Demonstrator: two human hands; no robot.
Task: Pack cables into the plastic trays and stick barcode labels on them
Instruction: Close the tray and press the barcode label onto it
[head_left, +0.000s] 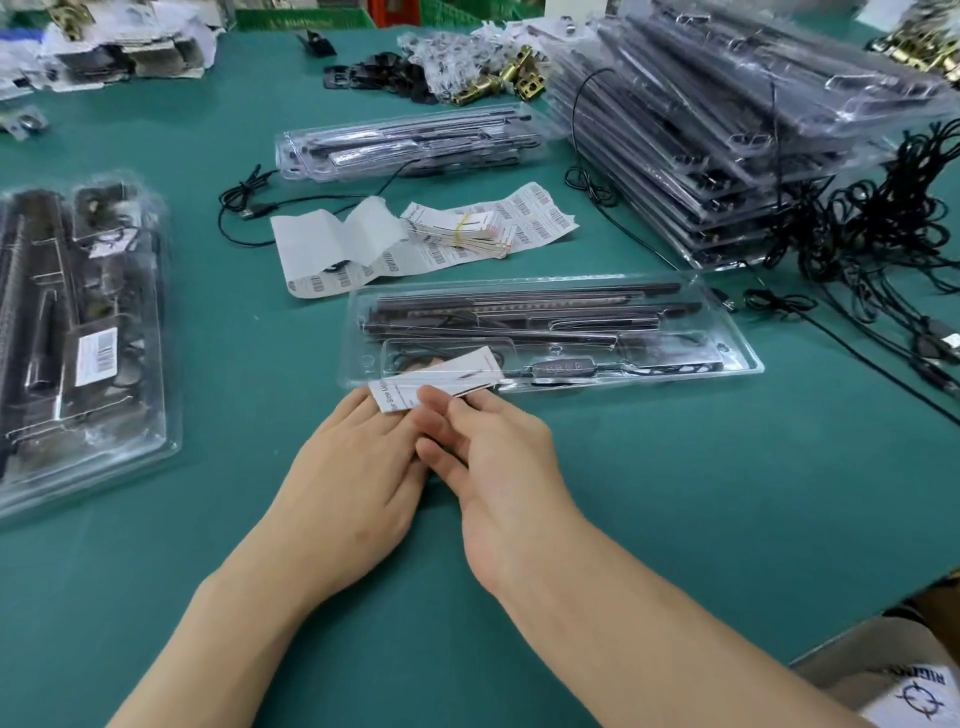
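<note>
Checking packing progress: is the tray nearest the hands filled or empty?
Filled: dark bars and a cable with its controller lie inside the tray.

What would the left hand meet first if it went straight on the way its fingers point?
The left hand would meet the paper slip at its fingertips, pinched by the right hand; just beyond, probably the near rim of the clear plastic tray.

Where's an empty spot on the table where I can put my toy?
Bare green mat lies right of the right hand, which pinches a paper slip, below the nearest tray. Another patch sits between the left hand and the left tray pile. The right side is crowded with stacked trays and tangled cables.
</note>
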